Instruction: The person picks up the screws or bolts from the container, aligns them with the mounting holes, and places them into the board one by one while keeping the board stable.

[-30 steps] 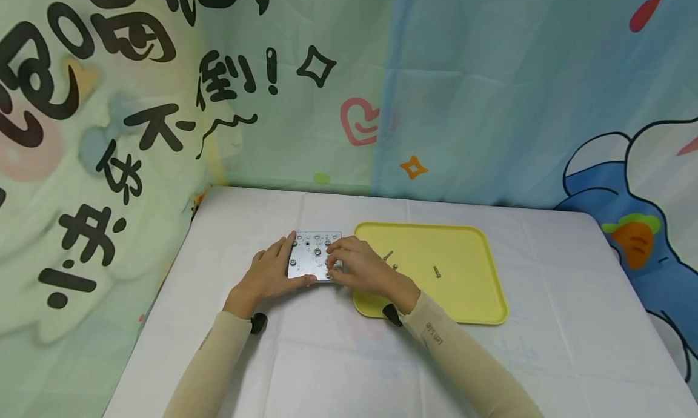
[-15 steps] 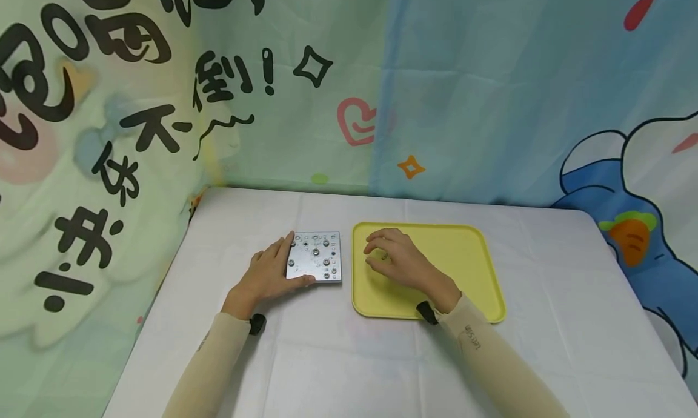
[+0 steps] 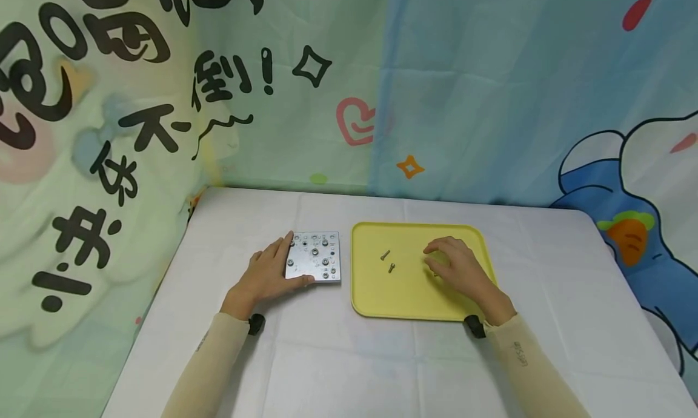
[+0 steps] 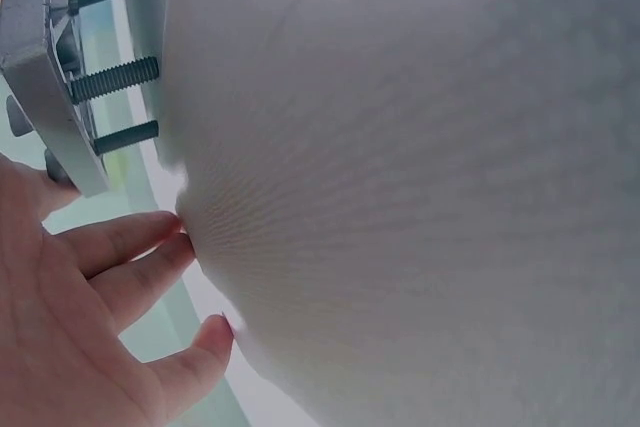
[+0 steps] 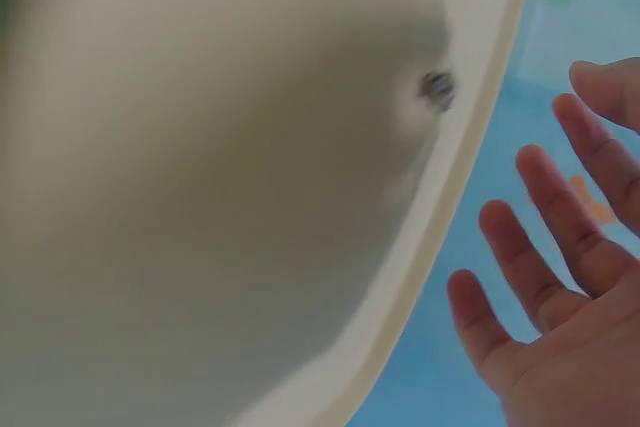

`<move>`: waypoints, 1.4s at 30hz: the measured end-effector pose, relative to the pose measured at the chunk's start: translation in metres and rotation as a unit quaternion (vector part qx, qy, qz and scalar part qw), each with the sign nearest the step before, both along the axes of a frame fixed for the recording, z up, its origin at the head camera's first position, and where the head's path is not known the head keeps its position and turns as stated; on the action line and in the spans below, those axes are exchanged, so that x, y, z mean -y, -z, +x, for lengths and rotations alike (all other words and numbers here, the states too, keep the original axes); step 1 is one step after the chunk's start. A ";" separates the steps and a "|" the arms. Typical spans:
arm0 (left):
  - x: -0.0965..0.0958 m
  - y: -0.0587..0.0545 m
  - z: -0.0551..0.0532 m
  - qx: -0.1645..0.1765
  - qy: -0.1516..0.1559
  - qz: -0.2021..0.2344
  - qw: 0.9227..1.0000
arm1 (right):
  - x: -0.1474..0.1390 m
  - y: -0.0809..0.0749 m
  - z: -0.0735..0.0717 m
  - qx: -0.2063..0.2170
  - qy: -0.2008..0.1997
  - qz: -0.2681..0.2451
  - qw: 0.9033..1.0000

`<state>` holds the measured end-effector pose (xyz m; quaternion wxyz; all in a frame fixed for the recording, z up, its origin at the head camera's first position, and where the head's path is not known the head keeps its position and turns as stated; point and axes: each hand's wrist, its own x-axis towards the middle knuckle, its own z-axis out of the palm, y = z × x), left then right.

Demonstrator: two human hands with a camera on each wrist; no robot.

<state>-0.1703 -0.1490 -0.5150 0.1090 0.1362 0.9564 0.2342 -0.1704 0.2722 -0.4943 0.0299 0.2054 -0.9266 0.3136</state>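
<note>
A square silver metal plate (image 3: 305,266) with several screws set in it lies on the white table. In the left wrist view, threaded screws (image 4: 115,80) stick out from the plate's underside. My left hand (image 3: 267,275) rests at the plate's near left corner, fingers extended along the left side and thumb on the front edge. Other fingertips touch the table. Over the right part of the yellow tray (image 3: 403,303) hovers my right hand (image 3: 463,269), fingers loosely bent and apart. One screw (image 5: 437,90) lies below it in the tray, blurred in the right wrist view.
Two loose screws, one screw (image 3: 385,255) and another screw (image 3: 391,268), lie in the tray's left half. The tray has a low raised rim. Printed curtains (image 3: 463,103) hang behind and to the left of the white table (image 3: 338,369).
My right hand has left the plate and moved rightward across the tray, uncovering the two screws at its left. My left hand has stayed on the plate.
</note>
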 end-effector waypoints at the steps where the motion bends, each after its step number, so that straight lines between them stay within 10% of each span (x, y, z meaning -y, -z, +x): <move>1: 0.000 -0.001 0.000 -0.001 0.000 0.000 1.000 | -0.003 0.000 0.001 0.009 0.008 0.004 1.000; 19: 0.000 0.000 -0.001 -0.003 0.002 0.000 1.000 | -0.013 0.003 0.011 0.078 0.071 0.129 0.986; 42: 0.000 0.000 -0.001 0.007 0.001 -0.007 1.000 | 0.000 0.003 0.007 0.021 0.036 0.066 0.997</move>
